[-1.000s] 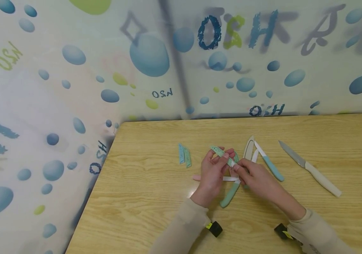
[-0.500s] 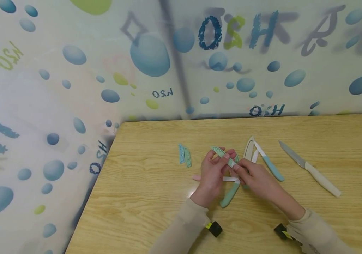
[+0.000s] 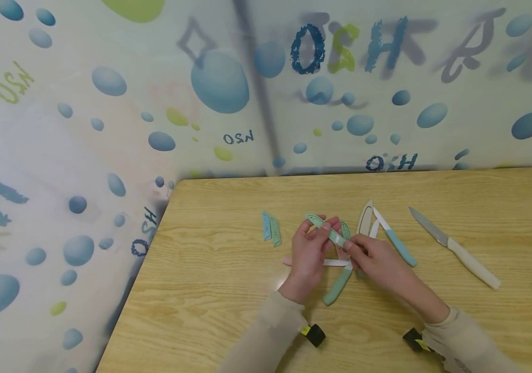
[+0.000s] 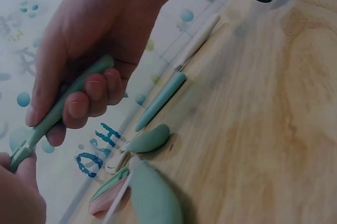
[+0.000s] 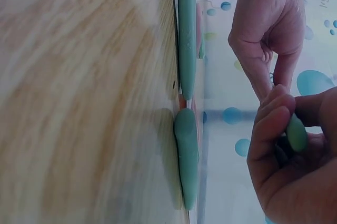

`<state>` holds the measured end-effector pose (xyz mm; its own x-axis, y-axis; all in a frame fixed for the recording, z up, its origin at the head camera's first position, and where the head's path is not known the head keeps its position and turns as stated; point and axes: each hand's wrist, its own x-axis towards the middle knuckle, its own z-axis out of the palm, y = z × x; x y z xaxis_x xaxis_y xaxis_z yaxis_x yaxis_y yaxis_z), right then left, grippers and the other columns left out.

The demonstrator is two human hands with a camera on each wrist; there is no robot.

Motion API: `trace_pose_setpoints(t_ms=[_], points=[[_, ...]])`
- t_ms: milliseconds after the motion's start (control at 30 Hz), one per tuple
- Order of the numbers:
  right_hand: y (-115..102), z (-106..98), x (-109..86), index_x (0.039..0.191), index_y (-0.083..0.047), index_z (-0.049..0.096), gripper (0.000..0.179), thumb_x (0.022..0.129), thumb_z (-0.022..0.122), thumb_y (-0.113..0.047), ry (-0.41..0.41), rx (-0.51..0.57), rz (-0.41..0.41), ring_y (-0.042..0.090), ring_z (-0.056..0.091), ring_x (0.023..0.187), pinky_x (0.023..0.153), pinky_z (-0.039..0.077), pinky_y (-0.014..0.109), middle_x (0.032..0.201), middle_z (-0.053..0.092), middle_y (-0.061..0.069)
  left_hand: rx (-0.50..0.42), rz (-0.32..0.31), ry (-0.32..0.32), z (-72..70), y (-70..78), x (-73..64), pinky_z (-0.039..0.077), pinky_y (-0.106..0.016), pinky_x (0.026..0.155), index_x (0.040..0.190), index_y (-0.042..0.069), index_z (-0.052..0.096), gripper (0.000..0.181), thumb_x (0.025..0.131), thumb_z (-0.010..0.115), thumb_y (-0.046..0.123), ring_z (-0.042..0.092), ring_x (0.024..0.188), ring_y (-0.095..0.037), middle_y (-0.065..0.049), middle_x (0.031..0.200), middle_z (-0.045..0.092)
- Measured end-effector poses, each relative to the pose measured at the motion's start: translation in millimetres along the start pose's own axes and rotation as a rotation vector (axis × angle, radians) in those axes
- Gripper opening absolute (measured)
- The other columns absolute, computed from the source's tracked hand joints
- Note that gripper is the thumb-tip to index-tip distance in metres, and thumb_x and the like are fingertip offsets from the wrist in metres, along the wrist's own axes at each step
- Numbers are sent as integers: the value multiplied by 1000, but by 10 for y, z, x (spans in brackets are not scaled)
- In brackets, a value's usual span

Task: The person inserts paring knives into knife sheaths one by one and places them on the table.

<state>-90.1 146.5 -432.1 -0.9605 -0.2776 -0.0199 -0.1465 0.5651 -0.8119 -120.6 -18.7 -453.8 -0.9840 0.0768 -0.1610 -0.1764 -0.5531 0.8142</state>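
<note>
My left hand [image 3: 307, 259] pinches a slim green knife sheath [image 3: 315, 220] by its sides, its patterned tip pointing up and left. My right hand [image 3: 380, 261] grips a paring knife by its green handle [image 4: 79, 89], fingers curled round it in the left wrist view. Sheath and handle line up end to end between the hands, held above the table; the blade is mostly hidden. Below them lie a second green-handled knife [image 3: 338, 286], a pink-handled knife [image 3: 336, 262] with a white blade, a pink sheath [image 3: 342, 253] and another green sheath [image 3: 346, 229].
Right of the hands lie a beige sheath [image 3: 365, 217], a blue-handled knife [image 3: 401, 247] and a larger knife [image 3: 473, 263] with a cream handle. To the left are a blue patterned piece [image 3: 266, 226] and a green one [image 3: 276, 232]. A patterned wall borders the wooden table [image 3: 200, 290].
My left hand has shifted slightly left with the sheath, so its tip sits a little further left. The right hand stays nearly where it was, and the things on the table have not moved.
</note>
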Motion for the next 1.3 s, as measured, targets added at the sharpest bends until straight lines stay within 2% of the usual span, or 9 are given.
trace_pose_setpoints(t_ms=[200,433,533,667,800,933,1033,1133,1300], points=[[-16,12,-8,88,-9,61,29,110,53,-24,28,-62,-1,11,45,54,47,38,25,67,55,-5,-18,32,32,36,-77,-34,56,-36,100,128,-6,53,27,104,60,2,70,114,-28,-24,121,71],[-25,6,-12,88,-10,62,27,110,54,-24,21,-111,-12,10,44,53,46,38,25,66,53,-7,-22,-3,40,44,-35,-29,56,-37,100,129,-9,53,29,103,61,0,70,114,-29,-25,120,71],[-26,-9,-4,97,-8,66,23,108,57,-26,20,-173,-20,10,44,53,46,38,26,65,53,-7,-22,-24,38,47,5,-17,57,-38,100,131,-11,51,32,102,61,-2,70,115,-31,-28,123,69],[-22,-18,10,108,-3,68,24,102,67,-26,58,-318,-67,11,47,58,49,40,28,70,57,-5,-26,-37,57,50,10,-9,58,-36,97,127,-10,55,29,100,63,-3,71,113,-30,-26,121,70],[-13,-19,-5,102,-5,70,20,95,77,-22,128,-436,-129,11,50,67,54,45,29,80,60,-3,-27,-41,59,74,-7,-21,59,-35,96,120,-8,59,22,99,63,-5,72,109,-29,-25,118,72],[15,-37,-37,100,-7,71,16,92,80,-18,156,-480,-152,12,52,70,56,47,30,83,60,-2,-5,-54,23,77,-7,-28,57,-36,100,124,-9,57,26,99,63,-5,70,114,-30,-28,126,68],[51,-80,-70,102,-7,71,16,94,78,-18,144,-460,-118,11,52,70,56,47,31,84,61,-2,48,-61,3,38,24,-22,55,-37,104,129,-5,57,32,98,65,-2,68,117,-28,-24,130,66],[97,-169,-111,104,-6,71,16,96,75,-20,124,-427,-51,12,52,69,58,47,31,84,61,-2,76,-66,11,-34,86,-6,52,-39,108,131,-2,57,35,97,66,0,66,116,-25,-17,128,65],[232,-427,-177,103,-1,70,20,99,71,-21,114,-419,19,15,55,71,58,48,32,84,64,2,67,-69,32,-199,219,23,52,-37,109,133,-2,54,32,102,62,4,65,113,-22,-12,122,64]])
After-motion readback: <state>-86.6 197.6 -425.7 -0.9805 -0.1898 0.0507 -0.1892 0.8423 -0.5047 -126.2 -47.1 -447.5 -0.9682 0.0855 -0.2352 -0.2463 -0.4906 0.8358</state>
